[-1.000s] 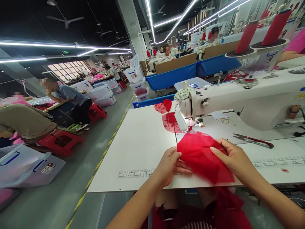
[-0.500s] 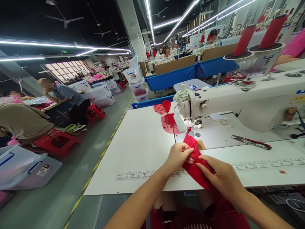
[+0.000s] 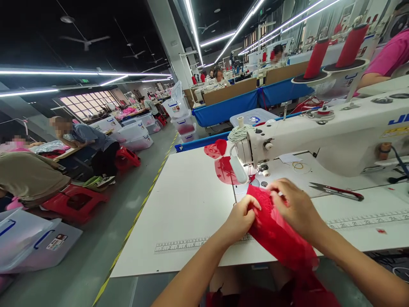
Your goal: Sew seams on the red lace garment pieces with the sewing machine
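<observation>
A piece of red fabric (image 3: pixel 271 230) with a lacy, textured part slants from the sewing machine's needle area over the table's front edge toward my lap. My left hand (image 3: pixel 241 217) is closed on its left edge, thumb and fingers pinched together. On the fabric's upper right edge, my right hand (image 3: pixel 295 209) has its fingers curled and thumb against the cloth; the fingertips are slightly blurred. Just beyond the fabric stands the white sewing machine (image 3: pixel 287 136), its lamp lit beside the needle. Two sheer red pieces (image 3: pixel 225 168) lie left of the needle.
Thread snips (image 3: pixel 337 192) lie right of my right hand. A printed ruler (image 3: pixel 179 245) runs along the white table (image 3: pixel 179 196). Red thread cones (image 3: pixel 316 59) stand behind the machine. Plastic boxes (image 3: pixel 41 247), red stools (image 3: pixel 75 198) and seated people are across the aisle on the left.
My right hand has moved up along the fabric toward the machine. The fabric is now spread wider, showing more of its textured surface. My left hand keeps its hold. The view has shifted slightly.
</observation>
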Available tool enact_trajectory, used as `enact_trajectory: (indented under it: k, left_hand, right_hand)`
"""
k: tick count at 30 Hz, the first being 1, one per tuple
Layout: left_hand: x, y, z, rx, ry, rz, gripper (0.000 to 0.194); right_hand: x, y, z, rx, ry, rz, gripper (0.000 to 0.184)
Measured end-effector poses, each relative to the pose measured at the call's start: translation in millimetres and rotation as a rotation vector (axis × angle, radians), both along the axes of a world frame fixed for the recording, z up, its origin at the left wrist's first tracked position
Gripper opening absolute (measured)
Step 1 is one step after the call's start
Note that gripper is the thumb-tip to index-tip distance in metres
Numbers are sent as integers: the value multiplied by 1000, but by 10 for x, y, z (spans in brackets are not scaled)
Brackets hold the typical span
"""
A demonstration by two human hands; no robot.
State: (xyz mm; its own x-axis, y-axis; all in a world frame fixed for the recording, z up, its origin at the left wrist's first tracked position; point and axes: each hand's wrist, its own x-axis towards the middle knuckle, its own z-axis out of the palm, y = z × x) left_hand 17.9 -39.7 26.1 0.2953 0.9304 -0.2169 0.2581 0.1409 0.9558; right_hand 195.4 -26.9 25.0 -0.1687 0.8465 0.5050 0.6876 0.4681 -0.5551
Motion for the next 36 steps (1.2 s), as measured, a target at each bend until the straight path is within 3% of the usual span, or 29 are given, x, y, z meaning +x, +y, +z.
enact_trajectory:
  k: [2,6,12,17,24,28,31,36]
  left_hand:
    - [10,-2,37,-11,73,-34,18]
    - [24,31,80,-8,239,-42,14]
    - [-135,292,133,258,672,69,46]
    - [-242,464,112,536,987,88,18]
    - [-250,447,-135,873,974,-341,24]
    - [-302,449,-208,1126,937,-353,36]
    - [-292,433,-184,1144,877,-303,38]
    - [-265,426,-127,1180,809,-297,65]
  right_hand:
    - [-93,45,-41,-89,29,160,22]
    - [-167,189,-216,-105,-54,247,31]
    - [-16,369,-307,-30,-247,438,35]
    - [66,431,-333,56,-307,439,38]
    - [72,447,-354,189,-401,402,39]
    - [76,473,-357,217,-411,370,42]
    - [79,479,-364,213,-403,357,43]
    - [74,471,-358,214,-374,344,43]
